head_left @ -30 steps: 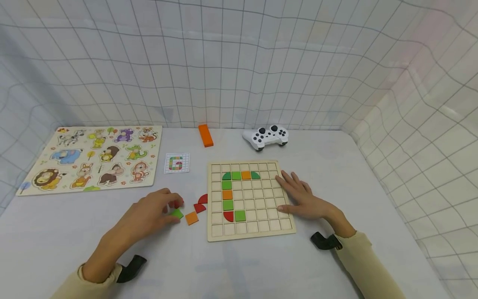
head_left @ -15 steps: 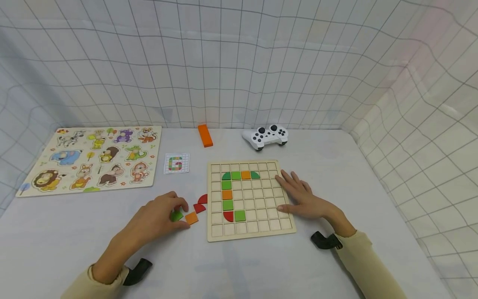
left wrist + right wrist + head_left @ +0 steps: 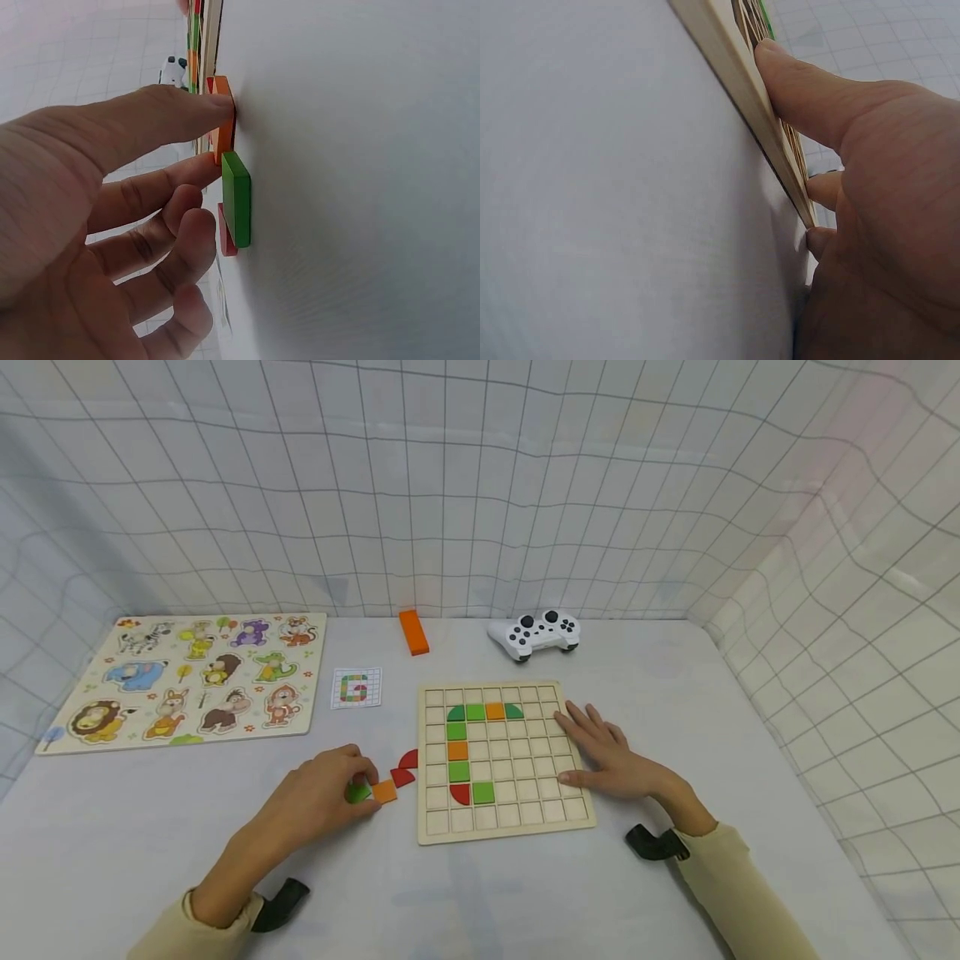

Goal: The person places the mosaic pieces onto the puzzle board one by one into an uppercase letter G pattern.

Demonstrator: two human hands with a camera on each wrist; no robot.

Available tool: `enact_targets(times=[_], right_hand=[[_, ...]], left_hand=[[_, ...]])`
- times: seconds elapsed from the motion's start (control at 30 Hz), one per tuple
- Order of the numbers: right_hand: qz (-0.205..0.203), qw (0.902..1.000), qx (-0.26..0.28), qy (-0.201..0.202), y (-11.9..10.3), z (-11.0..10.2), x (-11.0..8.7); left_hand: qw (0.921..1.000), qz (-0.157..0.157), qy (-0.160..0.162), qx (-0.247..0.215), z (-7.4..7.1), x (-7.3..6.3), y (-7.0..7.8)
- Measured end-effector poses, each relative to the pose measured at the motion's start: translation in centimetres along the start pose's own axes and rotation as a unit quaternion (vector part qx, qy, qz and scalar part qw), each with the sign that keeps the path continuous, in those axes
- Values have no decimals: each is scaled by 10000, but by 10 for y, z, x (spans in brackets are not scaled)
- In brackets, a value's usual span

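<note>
Animal puzzle board [image 3: 183, 683] lies far left. Left hand [image 3: 315, 797], near left: thumb and index finger pinch the orange square tile [image 3: 385, 792] at its near and far edges, other fingers loosely curled. Pattern card [image 3: 356, 687] sits farther back. Green square tile [image 3: 358, 792] lies just left of the orange one, partly under the hand. Orange tile is on the table, left of the grid board. Two red quarter-circle tiles [image 3: 402, 777] are right of it, toward the board. Orange block [image 3: 414, 632] at far centre. Wooden grid board [image 3: 506, 762], centre, carries green, orange and red tiles in a C shape. White game controller [image 3: 538, 635] behind it. Right hand [image 3: 607, 760] rests on the board's right edge, fingers spread.
</note>
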State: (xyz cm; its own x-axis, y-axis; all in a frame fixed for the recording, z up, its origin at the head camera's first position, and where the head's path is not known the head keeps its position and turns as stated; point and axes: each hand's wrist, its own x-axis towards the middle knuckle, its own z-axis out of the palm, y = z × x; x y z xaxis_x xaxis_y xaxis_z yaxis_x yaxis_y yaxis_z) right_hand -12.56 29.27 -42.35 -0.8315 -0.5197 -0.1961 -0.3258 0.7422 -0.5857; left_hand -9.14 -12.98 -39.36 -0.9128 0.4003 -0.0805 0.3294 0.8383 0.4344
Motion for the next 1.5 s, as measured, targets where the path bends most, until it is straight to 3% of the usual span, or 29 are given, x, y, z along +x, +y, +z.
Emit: enact_targets(times=[0.27, 0.57, 1.07, 1.3, 1.5], right_hand=[[-9, 10000, -65, 6, 3, 1, -2], [-61, 10000, -58, -38, 3, -1, 0], [-20, 9999, -96, -75, 2, -2, 1], [-40, 10000, -66, -33, 2, -2, 1], [20, 10000, -11, -47, 1, -1, 0]], left_hand=[[10000, 10, 26, -56, -8, 2, 7], [9998, 171, -10, -120, -14, 12, 34], [9971, 684, -275, -213, 12, 48, 86], [9939, 1036, -365, -18, 28, 59, 105], [9941, 958, -479, 146, 39, 64, 113]])
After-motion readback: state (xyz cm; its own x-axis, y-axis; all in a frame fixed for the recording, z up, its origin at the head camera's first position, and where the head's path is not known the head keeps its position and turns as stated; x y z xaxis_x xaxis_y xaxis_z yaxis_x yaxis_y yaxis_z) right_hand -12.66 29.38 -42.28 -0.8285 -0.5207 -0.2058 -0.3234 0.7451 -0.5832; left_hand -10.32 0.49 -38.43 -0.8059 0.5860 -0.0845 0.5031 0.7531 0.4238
